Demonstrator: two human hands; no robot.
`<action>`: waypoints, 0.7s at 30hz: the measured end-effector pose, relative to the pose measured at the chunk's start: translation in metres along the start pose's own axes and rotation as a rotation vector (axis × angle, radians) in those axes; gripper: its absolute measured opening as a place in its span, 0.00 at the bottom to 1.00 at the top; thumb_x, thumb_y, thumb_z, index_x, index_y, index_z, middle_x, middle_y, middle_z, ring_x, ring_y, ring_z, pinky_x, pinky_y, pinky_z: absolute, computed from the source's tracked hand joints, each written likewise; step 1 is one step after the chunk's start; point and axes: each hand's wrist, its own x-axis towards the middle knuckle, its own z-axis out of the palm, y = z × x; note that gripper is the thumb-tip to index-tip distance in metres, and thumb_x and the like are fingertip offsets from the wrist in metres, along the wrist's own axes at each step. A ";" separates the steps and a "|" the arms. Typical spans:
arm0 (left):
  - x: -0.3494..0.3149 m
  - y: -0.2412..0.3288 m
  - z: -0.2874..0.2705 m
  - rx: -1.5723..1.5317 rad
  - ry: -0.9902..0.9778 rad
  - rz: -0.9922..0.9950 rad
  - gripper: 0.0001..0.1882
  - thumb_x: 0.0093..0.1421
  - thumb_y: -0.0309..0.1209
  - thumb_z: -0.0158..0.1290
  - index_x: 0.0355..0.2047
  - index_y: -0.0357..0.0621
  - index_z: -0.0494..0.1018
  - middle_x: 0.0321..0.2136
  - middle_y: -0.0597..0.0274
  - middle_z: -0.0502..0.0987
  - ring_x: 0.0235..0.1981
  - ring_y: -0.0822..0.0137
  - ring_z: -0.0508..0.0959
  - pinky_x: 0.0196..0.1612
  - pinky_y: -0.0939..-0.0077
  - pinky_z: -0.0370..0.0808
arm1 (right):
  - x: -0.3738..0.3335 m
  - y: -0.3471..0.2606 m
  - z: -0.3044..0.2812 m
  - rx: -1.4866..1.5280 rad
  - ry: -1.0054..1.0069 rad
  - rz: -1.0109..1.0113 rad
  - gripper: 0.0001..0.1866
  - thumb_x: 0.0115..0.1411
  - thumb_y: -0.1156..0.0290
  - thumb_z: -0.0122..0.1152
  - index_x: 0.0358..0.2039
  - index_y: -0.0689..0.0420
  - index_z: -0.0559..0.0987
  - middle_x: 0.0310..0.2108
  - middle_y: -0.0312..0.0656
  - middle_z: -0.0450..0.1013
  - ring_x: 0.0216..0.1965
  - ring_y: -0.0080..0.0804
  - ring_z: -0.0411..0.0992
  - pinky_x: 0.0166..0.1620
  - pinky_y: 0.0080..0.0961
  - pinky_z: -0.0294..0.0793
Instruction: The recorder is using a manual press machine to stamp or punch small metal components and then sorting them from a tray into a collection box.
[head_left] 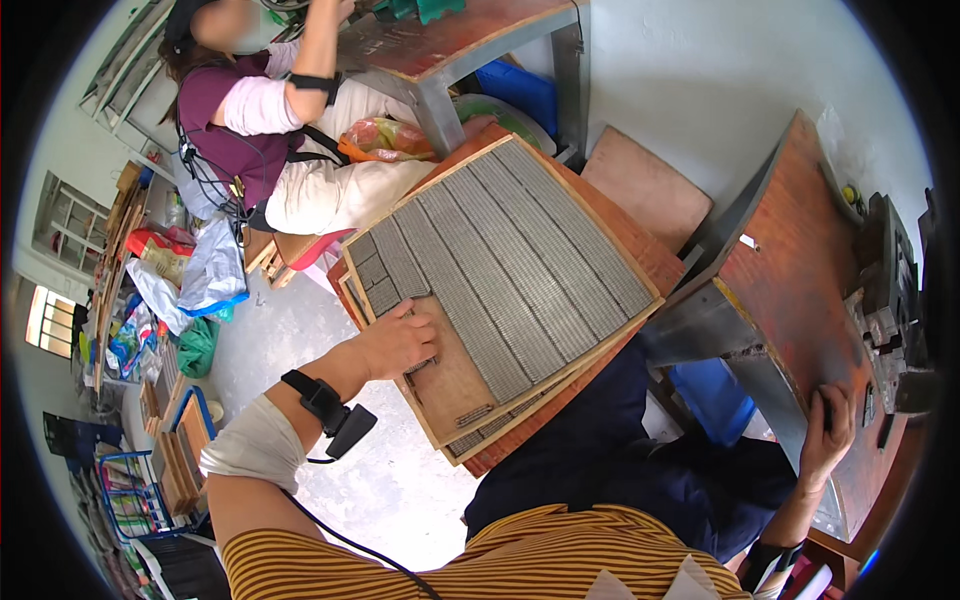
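A shallow wooden tray (640, 305) holds close rows of thin grey metal pieces (520, 250). My left hand (405, 340) rests at the tray's left side, fingers curled down at the edge of the rows. A short dark stack of pieces (420, 366) shows beneath its palm side; what the fingertips grip is hidden. Near the tray's front corner, a few loose pieces (473, 414) lie on bare board. Far to the right, my right hand (832, 432) is on the worn reddish-brown bench, thumb and fingers closed around a small dark object that I cannot make out.
Under the tray are another tray and a reddish board (655, 262). Dark machine parts (885, 320) stand on the right bench (790, 270). Across from me, a person in a purple top (235, 130) sits at another bench (460, 35). Bags (215, 265) and a blue cart (130, 500) stand left.
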 end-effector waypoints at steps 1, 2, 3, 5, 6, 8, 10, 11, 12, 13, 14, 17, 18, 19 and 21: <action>-0.002 -0.003 0.004 0.000 -0.001 0.007 0.17 0.49 0.27 0.51 0.42 0.51 0.73 0.41 0.69 0.72 0.54 0.65 0.64 0.60 0.57 0.53 | 0.000 0.000 0.000 -0.011 -0.002 0.002 0.08 0.52 0.86 0.55 0.33 0.63 0.74 0.34 0.45 0.70 0.35 0.37 0.70 0.41 0.26 0.69; -0.006 -0.006 0.007 0.042 0.137 0.070 0.14 0.51 0.28 0.50 0.40 0.50 0.73 0.40 0.69 0.72 0.51 0.65 0.66 0.59 0.59 0.55 | 0.000 -0.001 0.000 -0.011 -0.002 0.007 0.08 0.52 0.86 0.55 0.33 0.63 0.74 0.34 0.45 0.70 0.35 0.37 0.70 0.41 0.26 0.69; -0.007 -0.009 0.009 0.083 0.275 0.134 0.11 0.52 0.29 0.49 0.38 0.49 0.73 0.38 0.69 0.72 0.48 0.66 0.68 0.58 0.62 0.58 | 0.001 -0.002 -0.001 -0.017 -0.002 0.003 0.08 0.52 0.86 0.55 0.33 0.63 0.74 0.34 0.45 0.70 0.35 0.38 0.70 0.41 0.26 0.69; -0.005 -0.014 0.011 0.069 0.272 0.187 0.12 0.52 0.30 0.49 0.38 0.47 0.72 0.38 0.68 0.72 0.48 0.66 0.68 0.57 0.66 0.61 | 0.001 -0.002 0.001 -0.023 -0.006 0.003 0.08 0.52 0.86 0.55 0.34 0.63 0.74 0.34 0.45 0.70 0.35 0.38 0.70 0.41 0.27 0.69; -0.004 -0.016 0.012 0.054 0.272 0.235 0.12 0.52 0.30 0.49 0.38 0.46 0.72 0.38 0.67 0.72 0.47 0.66 0.69 0.55 0.69 0.63 | 0.000 -0.001 0.001 -0.029 0.005 0.007 0.08 0.52 0.86 0.55 0.34 0.63 0.74 0.34 0.46 0.70 0.35 0.38 0.70 0.41 0.27 0.69; 0.002 -0.024 0.014 0.021 0.251 0.287 0.12 0.51 0.30 0.50 0.38 0.45 0.72 0.38 0.66 0.73 0.45 0.66 0.70 0.53 0.71 0.65 | -0.001 0.001 0.002 -0.035 0.011 0.013 0.08 0.52 0.86 0.55 0.34 0.64 0.74 0.34 0.46 0.70 0.35 0.38 0.70 0.41 0.27 0.69; 0.007 -0.031 0.015 -0.014 0.231 0.339 0.13 0.51 0.31 0.50 0.38 0.44 0.72 0.38 0.65 0.73 0.44 0.65 0.71 0.51 0.73 0.67 | 0.000 0.003 0.003 -0.042 0.012 0.004 0.08 0.53 0.85 0.55 0.34 0.64 0.74 0.34 0.46 0.70 0.36 0.39 0.70 0.41 0.27 0.70; 0.010 -0.034 0.013 -0.033 0.147 0.374 0.18 0.47 0.34 0.53 0.40 0.43 0.71 0.38 0.64 0.73 0.44 0.63 0.71 0.52 0.71 0.67 | 0.000 0.003 0.003 -0.045 0.007 0.008 0.08 0.53 0.85 0.55 0.34 0.64 0.74 0.34 0.46 0.70 0.36 0.39 0.70 0.41 0.27 0.70; 0.014 -0.036 0.012 -0.053 0.063 0.408 0.23 0.44 0.37 0.57 0.42 0.42 0.70 0.39 0.63 0.73 0.44 0.62 0.71 0.52 0.69 0.68 | 0.000 0.003 0.003 -0.055 0.008 0.007 0.08 0.53 0.85 0.55 0.34 0.64 0.74 0.35 0.46 0.70 0.36 0.39 0.71 0.41 0.28 0.70; 0.017 -0.038 0.013 -0.057 0.062 0.412 0.23 0.44 0.37 0.57 0.42 0.42 0.70 0.39 0.63 0.73 0.44 0.62 0.71 0.52 0.69 0.68 | 0.000 0.003 0.003 -0.064 0.009 0.005 0.08 0.53 0.85 0.55 0.34 0.64 0.74 0.35 0.47 0.70 0.36 0.39 0.71 0.42 0.28 0.70; 0.022 -0.040 0.014 -0.056 0.033 0.440 0.23 0.44 0.37 0.57 0.41 0.42 0.70 0.39 0.62 0.73 0.44 0.62 0.72 0.52 0.69 0.68 | 0.000 0.003 0.003 -0.069 0.007 0.005 0.08 0.53 0.85 0.55 0.34 0.64 0.74 0.35 0.47 0.70 0.36 0.39 0.71 0.42 0.28 0.70; 0.025 -0.042 0.017 -0.060 0.000 0.468 0.23 0.44 0.36 0.57 0.41 0.41 0.70 0.38 0.61 0.73 0.43 0.61 0.72 0.51 0.69 0.69 | 0.000 0.004 0.004 -0.067 0.016 0.030 0.07 0.54 0.85 0.55 0.35 0.64 0.74 0.35 0.47 0.70 0.37 0.40 0.71 0.42 0.28 0.70; 0.024 -0.043 0.017 -0.063 -0.007 0.468 0.23 0.44 0.36 0.57 0.41 0.40 0.70 0.38 0.60 0.73 0.44 0.60 0.72 0.51 0.69 0.69 | -0.001 0.005 0.004 -0.084 0.015 0.019 0.07 0.54 0.85 0.55 0.35 0.64 0.74 0.36 0.47 0.71 0.37 0.40 0.71 0.42 0.28 0.70; 0.023 -0.043 0.017 -0.063 -0.006 0.469 0.23 0.44 0.36 0.57 0.41 0.40 0.70 0.38 0.60 0.73 0.44 0.60 0.72 0.51 0.69 0.69 | -0.001 0.006 0.005 -0.101 0.014 0.007 0.07 0.54 0.85 0.55 0.35 0.64 0.74 0.36 0.47 0.71 0.38 0.40 0.71 0.42 0.28 0.70; 0.019 -0.043 0.019 -0.057 0.045 0.445 0.22 0.46 0.35 0.56 0.42 0.39 0.70 0.39 0.59 0.74 0.45 0.60 0.73 0.53 0.69 0.69 | -0.001 0.007 0.005 -0.101 0.010 0.020 0.07 0.54 0.85 0.55 0.35 0.64 0.74 0.36 0.47 0.71 0.37 0.40 0.71 0.43 0.28 0.70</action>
